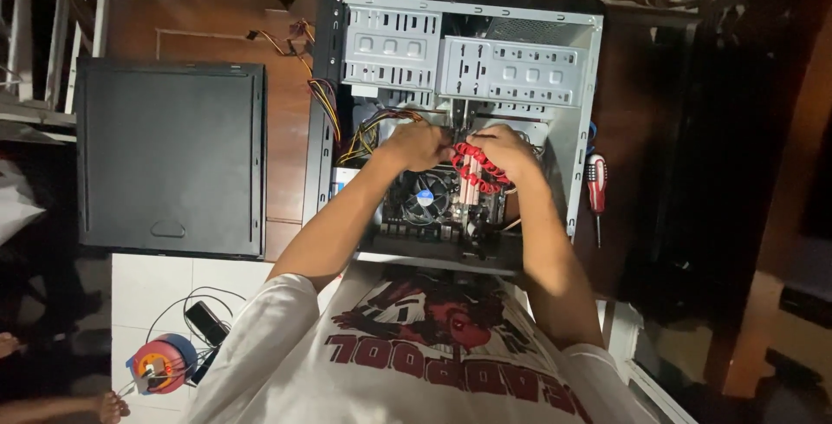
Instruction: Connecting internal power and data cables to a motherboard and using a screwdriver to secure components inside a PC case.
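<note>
An open desktop computer case [579, 138] lies on its side on a wooden table. Both my hands reach into it above the motherboard. My left hand [418, 145] and my right hand [503, 150] are closed together on a bundle of flat red cables [476, 166]. Below the hands sit the processor cooler fan [425, 200] and the memory slots. Silver drive bays [507, 70] fill the far half of the case. A bunch of coloured power wires [364, 133] runs in from the left.
The black side panel [169, 155] lies flat to the left of the case. A red-handled screwdriver [596, 188] rests right of the case. On the white floor at lower left sit a red and blue cable reel [159, 365] and a black adapter [206, 322]. Another person's bare foot [108, 405] shows at the bottom left.
</note>
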